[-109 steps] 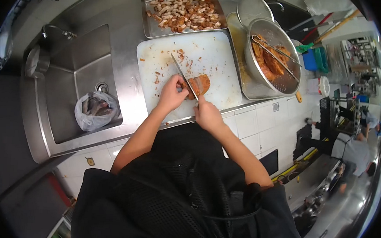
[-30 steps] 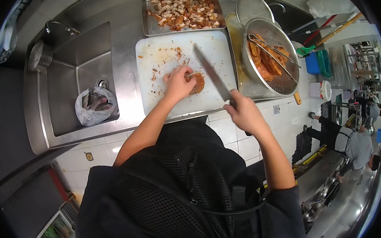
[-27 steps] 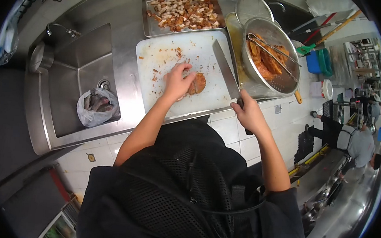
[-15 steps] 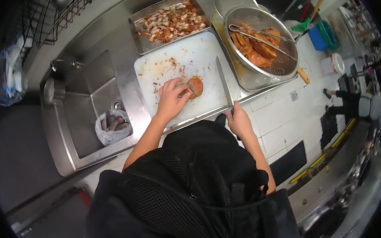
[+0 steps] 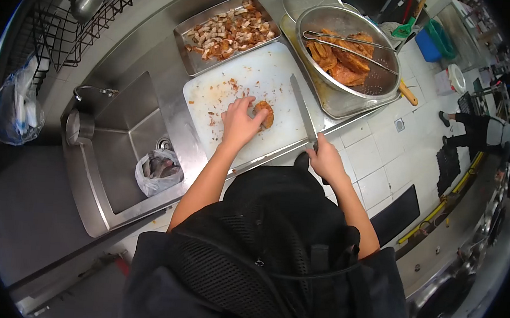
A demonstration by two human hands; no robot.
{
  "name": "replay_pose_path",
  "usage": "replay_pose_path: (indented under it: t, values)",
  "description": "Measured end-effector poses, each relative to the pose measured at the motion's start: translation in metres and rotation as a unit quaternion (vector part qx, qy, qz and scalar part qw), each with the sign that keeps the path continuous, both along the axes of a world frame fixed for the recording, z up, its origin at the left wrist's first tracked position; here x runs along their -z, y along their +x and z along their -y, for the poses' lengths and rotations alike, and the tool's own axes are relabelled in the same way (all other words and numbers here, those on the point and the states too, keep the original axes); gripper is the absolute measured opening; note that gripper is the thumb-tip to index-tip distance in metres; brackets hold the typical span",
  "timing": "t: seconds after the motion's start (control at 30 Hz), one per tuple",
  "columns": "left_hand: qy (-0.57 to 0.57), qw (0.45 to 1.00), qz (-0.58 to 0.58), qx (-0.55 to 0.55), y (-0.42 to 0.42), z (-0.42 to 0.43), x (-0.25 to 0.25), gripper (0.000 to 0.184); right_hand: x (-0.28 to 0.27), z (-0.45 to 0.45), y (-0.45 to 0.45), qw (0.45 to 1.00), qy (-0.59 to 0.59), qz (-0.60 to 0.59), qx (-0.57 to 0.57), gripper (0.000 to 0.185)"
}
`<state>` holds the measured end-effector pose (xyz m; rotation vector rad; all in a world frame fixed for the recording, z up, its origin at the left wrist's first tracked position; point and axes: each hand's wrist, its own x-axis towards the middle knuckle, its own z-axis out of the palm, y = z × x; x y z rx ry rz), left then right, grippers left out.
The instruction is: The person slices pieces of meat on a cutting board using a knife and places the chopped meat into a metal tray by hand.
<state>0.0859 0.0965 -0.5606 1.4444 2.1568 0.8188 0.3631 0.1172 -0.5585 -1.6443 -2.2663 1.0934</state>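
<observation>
On the white cutting board [image 5: 283, 90], strewn with reddish crumbs, lies a piece of browned meat [image 5: 264, 113]. My left hand [image 5: 241, 121] is over its left side, thumb and fingers closed round it and hiding part of it. My right hand [image 5: 328, 159] grips the dark handle of a long knife [image 5: 304, 110]; the blade points away from me over the board's right part, apart from the meat. Behind the board, a metal tray [image 5: 192, 65] bears chopped meat [image 5: 231, 30]. A steel colander [image 5: 385, 79] at the right holds large meat pieces [image 5: 348, 59] under metal tongs [image 5: 357, 51].
At the left is a steel sink [image 5: 118, 126] with a plastic bag [image 5: 158, 173] of dark contents inside. A wire rack [image 5: 57, 33] hangs at the upper left. Another person [image 5: 476, 130] stands at the far right. A blue bin [image 5: 429, 47] is behind the colander.
My right hand has drawn the knife away from the meat to the right. My left hand loosened and closed round the meat again. The whole view has turned and shifted.
</observation>
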Motion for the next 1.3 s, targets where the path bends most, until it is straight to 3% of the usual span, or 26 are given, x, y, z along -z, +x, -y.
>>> replay_pose_path:
  t: [0.03, 0.1, 0.2, 0.33, 0.4, 0.53, 0.6, 0.7, 0.87, 0.93, 1.03, 1.1, 1.3]
  values:
    - [0.003, 1.0, 0.003, -0.003, 0.007, -0.001, 0.002, 0.05, 0.0, -0.002, 0.003, 1.0, -0.004, 0.006, -0.005, 0.038]
    - [0.005, 0.993, -0.121, 0.015, 0.016, -0.002, 0.006, 0.062, 0.006, -0.003, 0.008, 1.0, -0.015, -0.014, 0.003, 0.041]
    - [-0.031, 0.99, -0.12, 0.064, 0.015, 0.0, 0.011, 0.067, 0.016, -0.001, 0.011, 0.999, -0.024, -0.033, 0.009, 0.048]
    - [0.01, 0.985, -0.152, 0.086, 0.012, 0.004, 0.013, 0.064, 0.02, 0.0, 0.008, 0.998, -0.017, -0.052, 0.032, 0.037]
    - [0.124, 0.965, -0.216, 0.076, 0.012, 0.0, 0.01, 0.06, 0.017, 0.002, 0.008, 0.997, -0.03, -0.053, 0.043, 0.037]
    - [0.117, 0.951, -0.257, 0.124, 0.015, 0.002, 0.006, 0.056, 0.015, 0.0, 0.011, 0.999, -0.019, -0.025, 0.011, 0.043]
    - [0.107, 0.946, -0.227, 0.207, 0.023, 0.02, 0.009, 0.053, 0.012, -0.01, 0.011, 1.0, -0.007, -0.009, -0.014, 0.049]
    - [0.114, 0.949, -0.205, 0.212, 0.033, 0.029, 0.01, 0.052, 0.012, -0.003, 0.01, 0.998, -0.056, -0.001, -0.003, 0.047]
    - [0.154, 0.964, -0.162, 0.142, 0.026, 0.018, 0.004, 0.046, 0.002, -0.004, 0.005, 1.0, -0.007, -0.003, -0.016, 0.038]
    - [0.15, 0.984, -0.069, 0.068, 0.02, 0.009, 0.008, 0.039, 0.003, -0.003, 0.006, 1.0, -0.007, 0.0, -0.021, 0.036]
    - [0.119, 0.992, -0.004, 0.049, 0.011, 0.001, 0.013, 0.034, 0.004, -0.005, 0.006, 0.999, 0.01, -0.015, -0.033, 0.033]
    - [0.134, 0.99, -0.004, 0.045, 0.013, 0.001, 0.015, 0.033, 0.001, -0.007, 0.006, 0.999, -0.02, -0.008, -0.027, 0.043]
    - [0.122, 0.992, 0.012, 0.025, 0.021, 0.009, 0.02, 0.03, 0.003, 0.002, 0.007, 1.0, -0.015, -0.023, -0.016, 0.037]
